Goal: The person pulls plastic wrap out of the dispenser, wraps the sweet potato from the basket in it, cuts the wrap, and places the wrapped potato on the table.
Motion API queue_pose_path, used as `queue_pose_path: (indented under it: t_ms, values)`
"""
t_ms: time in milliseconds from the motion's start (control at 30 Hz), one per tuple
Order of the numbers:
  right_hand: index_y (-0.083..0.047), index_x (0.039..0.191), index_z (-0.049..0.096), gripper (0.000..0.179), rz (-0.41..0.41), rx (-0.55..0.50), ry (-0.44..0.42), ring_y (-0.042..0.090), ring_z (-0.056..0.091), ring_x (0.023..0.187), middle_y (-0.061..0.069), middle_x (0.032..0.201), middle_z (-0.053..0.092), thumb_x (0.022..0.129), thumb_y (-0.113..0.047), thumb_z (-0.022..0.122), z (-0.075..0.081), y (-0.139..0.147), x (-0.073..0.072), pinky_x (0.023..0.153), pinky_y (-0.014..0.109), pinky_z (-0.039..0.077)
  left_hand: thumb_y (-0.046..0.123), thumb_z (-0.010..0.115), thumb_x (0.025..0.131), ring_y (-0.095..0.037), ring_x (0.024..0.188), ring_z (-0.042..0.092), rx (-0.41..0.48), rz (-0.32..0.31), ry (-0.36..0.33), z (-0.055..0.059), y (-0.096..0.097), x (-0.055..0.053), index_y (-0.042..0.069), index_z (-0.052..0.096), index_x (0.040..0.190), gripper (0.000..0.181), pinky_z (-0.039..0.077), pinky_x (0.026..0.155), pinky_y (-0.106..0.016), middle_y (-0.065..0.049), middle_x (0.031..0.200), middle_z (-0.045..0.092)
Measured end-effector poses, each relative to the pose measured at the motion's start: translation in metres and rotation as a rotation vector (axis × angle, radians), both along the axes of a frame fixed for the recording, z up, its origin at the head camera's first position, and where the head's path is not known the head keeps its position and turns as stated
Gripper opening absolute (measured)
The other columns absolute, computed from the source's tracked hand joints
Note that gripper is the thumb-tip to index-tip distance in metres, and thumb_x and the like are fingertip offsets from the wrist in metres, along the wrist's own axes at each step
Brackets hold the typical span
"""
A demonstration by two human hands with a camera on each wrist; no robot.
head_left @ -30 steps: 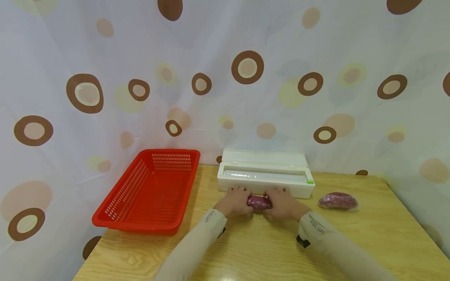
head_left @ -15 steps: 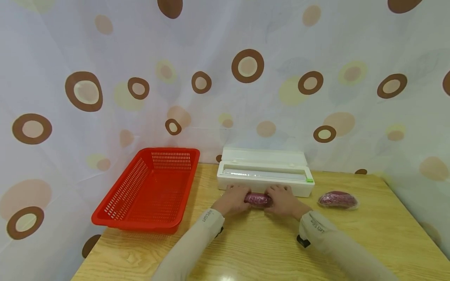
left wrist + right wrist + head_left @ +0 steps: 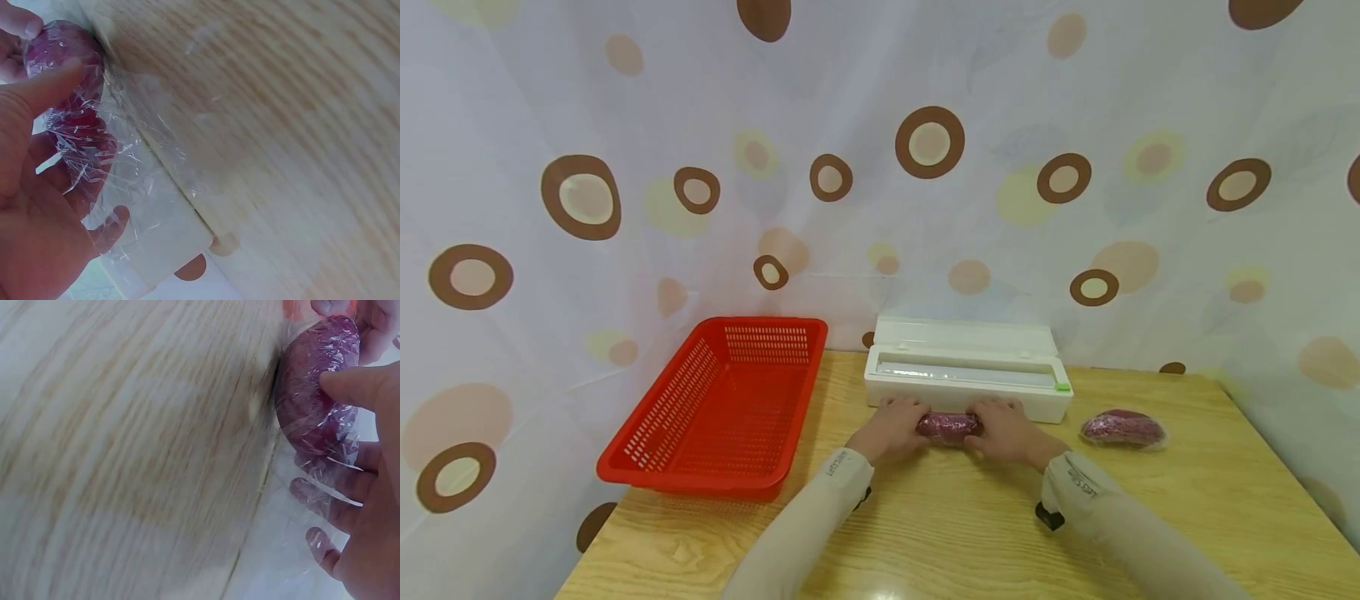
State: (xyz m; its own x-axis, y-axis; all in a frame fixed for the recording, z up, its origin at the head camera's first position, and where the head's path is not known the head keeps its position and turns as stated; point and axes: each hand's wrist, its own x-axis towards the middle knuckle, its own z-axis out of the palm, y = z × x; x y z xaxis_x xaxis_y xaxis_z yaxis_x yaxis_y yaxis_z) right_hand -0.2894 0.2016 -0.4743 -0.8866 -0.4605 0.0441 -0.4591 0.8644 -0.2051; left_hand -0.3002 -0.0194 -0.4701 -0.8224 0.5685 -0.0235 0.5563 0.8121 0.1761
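A purple-red sweet potato [image 3: 949, 427], wound in clear plastic wrap, lies sideways between both hands in front of a white cling-film dispenser [image 3: 1043, 407]. My left hand [image 3: 891, 429] grips its left end, and my right hand [image 3: 1009, 432] grips the right end. Seen from the left wrist, the thumb lies across the sweet potato [image 3: 59, 47], with crinkled loose wrap [image 3: 134, 162] around the fingers. In the right wrist view the thumb presses on the film-covered skin of the sweet potato [image 3: 306, 394], and the other fingers curl behind loose film.
A red perforated basket [image 3: 715, 482] stands on the left of the wooden table [image 3: 940, 542]. Another wrapped sweet potato [image 3: 1123, 427] lies to the right of the dispenser. The dispenser's lid [image 3: 962, 335] is raised against the patterned curtain [image 3: 880, 225] at the back.
My left hand has moved slightly left, and more of the sweet potato shows between the hands. The right hand has stayed almost in place. Basket, dispenser and second sweet potato have not moved.
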Motion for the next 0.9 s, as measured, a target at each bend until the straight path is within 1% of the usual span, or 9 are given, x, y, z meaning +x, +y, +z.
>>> queue_pose_path:
  t_ms: [133,300,433,533,600,667,767,800,900]
  values:
    - [-0.008,0.115,0.059,0.040,0.010,-0.044,-0.011,0.027,0.054,0.104,0.006,0.109,0.061,0.087,-0.035,0.065,0.000,0.002,0.000,0.087,0.053,0.035,0.030,0.069,0.086,-0.019,0.112,0.051,0.016,0.001,-0.009,-0.002,-0.002,-0.001,0.019,0.058,0.118,0.035,0.027,0.104,-0.042,0.002,0.117,0.060]
    - [-0.007,0.116,0.058,0.040,0.027,-0.149,-0.038,0.031,0.055,0.103,0.007,0.109,0.061,0.088,-0.036,0.062,0.003,0.005,0.001,0.088,0.055,0.035,0.026,0.068,0.086,-0.016,0.106,0.053,0.095,0.004,-0.029,0.000,-0.005,-0.003,0.019,0.060,0.113,0.029,0.028,0.101,-0.041,0.004,0.110,0.062]
    - [-0.006,0.116,0.059,0.038,0.008,-0.263,-0.065,0.031,0.057,0.103,0.009,0.108,0.063,0.091,-0.035,0.060,0.003,0.010,-0.001,0.091,0.053,0.040,0.025,0.067,0.087,-0.015,0.108,0.054,0.215,0.011,-0.062,0.001,-0.010,-0.004,0.016,0.059,0.120,0.035,0.029,0.100,-0.041,0.003,0.114,0.062]
    - [-0.004,0.115,0.058,0.037,-0.011,-0.386,-0.123,0.031,0.058,0.104,0.011,0.110,0.063,0.092,-0.034,0.059,0.004,0.012,-0.002,0.089,0.049,0.045,0.022,0.063,0.087,-0.015,0.109,0.054,0.328,0.011,-0.085,0.001,-0.014,-0.004,0.013,0.058,0.122,0.036,0.031,0.100,-0.039,0.002,0.116,0.062]
    - [-0.003,0.116,0.057,0.039,-0.022,-0.451,-0.167,0.031,0.057,0.106,0.012,0.112,0.062,0.093,-0.034,0.059,0.005,0.013,-0.002,0.089,0.048,0.045,0.021,0.061,0.088,-0.016,0.109,0.054,0.402,0.004,-0.124,0.001,-0.016,-0.004,0.012,0.058,0.121,0.035,0.034,0.099,-0.038,0.000,0.116,0.061]
    - [-0.003,0.117,0.057,0.039,-0.031,-0.475,-0.191,0.031,0.057,0.106,0.012,0.113,0.062,0.093,-0.033,0.059,0.006,0.014,-0.001,0.089,0.047,0.045,0.020,0.059,0.088,-0.017,0.108,0.054,0.474,0.001,-0.193,0.002,-0.017,-0.002,0.011,0.058,0.121,0.034,0.037,0.098,-0.037,-0.002,0.115,0.061]
    - [-0.003,0.116,0.057,0.038,-0.035,-0.472,-0.192,0.031,0.058,0.105,0.012,0.111,0.062,0.093,-0.032,0.060,0.008,0.014,0.000,0.088,0.047,0.046,0.017,0.055,0.089,-0.018,0.107,0.054,0.531,0.011,-0.269,0.003,-0.016,0.001,0.008,0.057,0.121,0.034,0.042,0.094,-0.035,-0.004,0.115,0.060]
    - [-0.003,0.116,0.057,0.037,-0.034,-0.469,-0.189,0.032,0.058,0.105,0.012,0.111,0.062,0.093,-0.031,0.060,0.008,0.015,0.001,0.087,0.047,0.046,0.016,0.053,0.089,-0.018,0.106,0.054,0.534,0.016,-0.276,0.003,-0.015,0.001,0.008,0.057,0.121,0.034,0.042,0.094,-0.035,-0.004,0.115,0.060]
    - [-0.003,0.113,0.057,0.033,-0.034,-0.476,-0.181,0.032,0.059,0.105,0.011,0.109,0.063,0.092,-0.029,0.060,0.010,0.015,0.002,0.088,0.047,0.046,0.010,0.051,0.086,-0.020,0.108,0.055,0.501,0.027,-0.235,0.004,-0.013,0.001,0.007,0.057,0.123,0.038,0.041,0.095,-0.037,-0.006,0.118,0.060]
